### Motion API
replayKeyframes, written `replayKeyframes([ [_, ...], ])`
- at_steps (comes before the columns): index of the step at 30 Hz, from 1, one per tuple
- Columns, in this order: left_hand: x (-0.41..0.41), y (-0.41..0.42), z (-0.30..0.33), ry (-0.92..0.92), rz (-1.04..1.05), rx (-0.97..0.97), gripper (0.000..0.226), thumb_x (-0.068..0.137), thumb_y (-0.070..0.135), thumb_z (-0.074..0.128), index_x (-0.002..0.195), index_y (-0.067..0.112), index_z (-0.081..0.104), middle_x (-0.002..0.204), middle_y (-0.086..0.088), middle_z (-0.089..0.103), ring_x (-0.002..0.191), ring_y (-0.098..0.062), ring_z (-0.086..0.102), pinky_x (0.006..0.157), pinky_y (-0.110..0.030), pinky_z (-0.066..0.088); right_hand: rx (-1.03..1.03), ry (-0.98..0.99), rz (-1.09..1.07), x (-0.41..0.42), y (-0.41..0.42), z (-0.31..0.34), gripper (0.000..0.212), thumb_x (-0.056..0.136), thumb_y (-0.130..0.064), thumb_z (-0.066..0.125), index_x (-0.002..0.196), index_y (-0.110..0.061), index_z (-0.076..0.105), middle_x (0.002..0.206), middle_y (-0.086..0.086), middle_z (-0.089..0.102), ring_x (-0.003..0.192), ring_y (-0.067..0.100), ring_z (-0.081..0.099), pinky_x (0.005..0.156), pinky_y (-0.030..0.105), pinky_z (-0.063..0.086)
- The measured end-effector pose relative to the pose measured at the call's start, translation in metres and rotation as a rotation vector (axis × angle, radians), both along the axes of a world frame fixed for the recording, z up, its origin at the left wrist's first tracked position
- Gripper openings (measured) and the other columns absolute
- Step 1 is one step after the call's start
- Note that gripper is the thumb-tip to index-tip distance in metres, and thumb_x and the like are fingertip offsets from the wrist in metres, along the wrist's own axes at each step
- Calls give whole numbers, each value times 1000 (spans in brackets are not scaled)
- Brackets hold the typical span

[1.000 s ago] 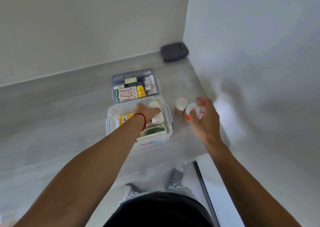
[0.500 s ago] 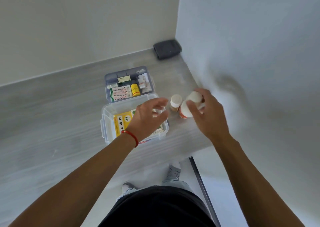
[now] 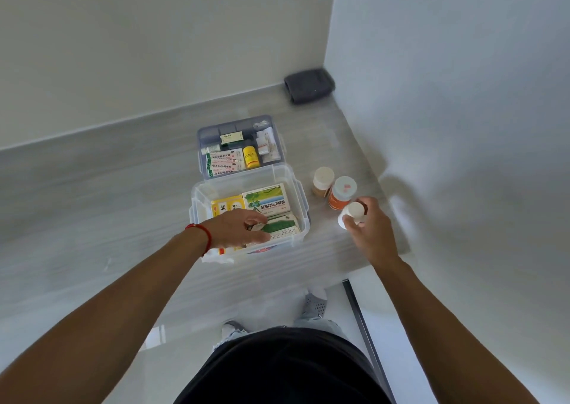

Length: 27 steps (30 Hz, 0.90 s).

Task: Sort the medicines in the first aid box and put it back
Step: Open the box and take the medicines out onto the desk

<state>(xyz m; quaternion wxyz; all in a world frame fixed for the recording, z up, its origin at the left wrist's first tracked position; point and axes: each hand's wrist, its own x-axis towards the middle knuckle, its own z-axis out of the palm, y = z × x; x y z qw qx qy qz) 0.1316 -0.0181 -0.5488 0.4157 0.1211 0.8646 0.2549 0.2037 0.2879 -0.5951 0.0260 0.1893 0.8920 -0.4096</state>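
Observation:
The clear first aid box [image 3: 303, 209] stands open on the grey counter and holds a yellow carton [image 3: 226, 208] and green-and-white cartons [image 3: 266, 200]. Behind it sits its grey tray [image 3: 203, 144] with small packets and a yellow bottle [image 3: 251, 156]. My left hand [image 3: 237, 229] reaches into the box over the cartons; a small pale thing shows at its fingertips, and I cannot tell if it is pinched. My right hand [image 3: 374, 237] grips a white bottle [image 3: 351, 214] right of the box, beside an orange bottle [image 3: 340, 194] and a brown bottle [image 3: 323, 181].
A dark grey folded cloth [image 3: 309, 85] lies in the far corner. Walls close the counter at the back and on the right, close to the bottles. The counter's front edge runs just below the box, with the floor and my feet beneath.
My left hand lifted a white bottle out of the box and went back into the box. My right hand now holds that white bottle low beside the orange one.

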Motion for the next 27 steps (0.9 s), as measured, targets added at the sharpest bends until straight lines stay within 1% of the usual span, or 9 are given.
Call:
replayKeyframes([
  [3, -4, -2, -2, -49, 35, 29, 64, 83, 56, 70, 138, 27, 55, 137, 1, 58, 105, -16, 64, 95, -33, 55, -13, -17, -74, 3, 3, 1, 59, 89, -30, 74, 140, -11, 51, 132, 6, 62, 120, 24, 60, 101, 39, 50],
  [7, -10, -8, 8, 42, -10, 2, 74, 78, 62, 71, 140, 26, 53, 127, 3, 61, 96, -13, 66, 82, -26, 58, -35, 76, -174, 15, 10, 19, 43, 94, -25, 68, 134, -16, 56, 134, 2, 61, 120, 21, 58, 102, 43, 52],
  [10, -18, -13, 35, 207, -100, -38, 81, 72, 67, 73, 139, 28, 52, 117, 9, 63, 94, -7, 62, 75, -16, 51, -62, 165, -216, 20, 11, 41, 25, 94, -18, 63, 118, -22, 64, 118, -9, 68, 104, 7, 64, 87, 22, 53],
  [12, -25, -7, 60, 335, -170, -23, 81, 70, 69, 72, 137, 28, 54, 115, 9, 62, 98, -8, 59, 76, -16, 47, -105, 193, -199, 19, 6, 61, 17, 94, -17, 60, 104, -28, 68, 104, -19, 72, 98, -3, 65, 76, 6, 46],
  [13, -28, 0, 72, 400, -204, 12, 80, 70, 69, 73, 136, 28, 55, 115, 8, 61, 100, -10, 58, 78, -17, 47, -134, 199, -165, 17, 3, 71, 16, 95, -18, 60, 101, -29, 69, 101, -20, 73, 96, -6, 66, 73, 4, 46],
  [17, -26, 56, 97, 574, -384, 173, 77, 72, 59, 76, 137, 26, 53, 116, 10, 55, 105, -9, 49, 89, -22, 42, -483, 52, 71, 11, -11, 101, 24, 104, -29, 57, 126, -29, 65, 109, -5, 75, 94, 12, 75, 74, 29, 64],
  [19, -19, 86, 93, 591, -446, 189, 78, 73, 49, 79, 141, 25, 48, 123, 6, 51, 112, -11, 43, 96, -26, 40, -577, -25, 95, 16, -8, 105, 29, 106, -25, 55, 134, -25, 61, 118, 0, 70, 95, 14, 76, 69, 36, 65],
  [23, -4, 123, 77, 494, -364, 297, 80, 75, 22, 79, 146, 23, 43, 147, -4, 38, 136, -21, 35, 113, -35, 37, -681, 13, -112, 33, 15, 95, 26, 103, -8, 58, 128, -13, 65, 123, 12, 68, 98, 22, 76, 70, 41, 65],
  [27, 0, 136, 70, 476, -114, 389, 64, 82, 21, 74, 141, 19, 50, 145, -9, 43, 136, -26, 41, 115, -42, 35, -600, 118, -423, 46, 37, 73, 26, 103, -11, 59, 129, -13, 62, 126, 9, 67, 108, 24, 73, 79, 47, 65],
])
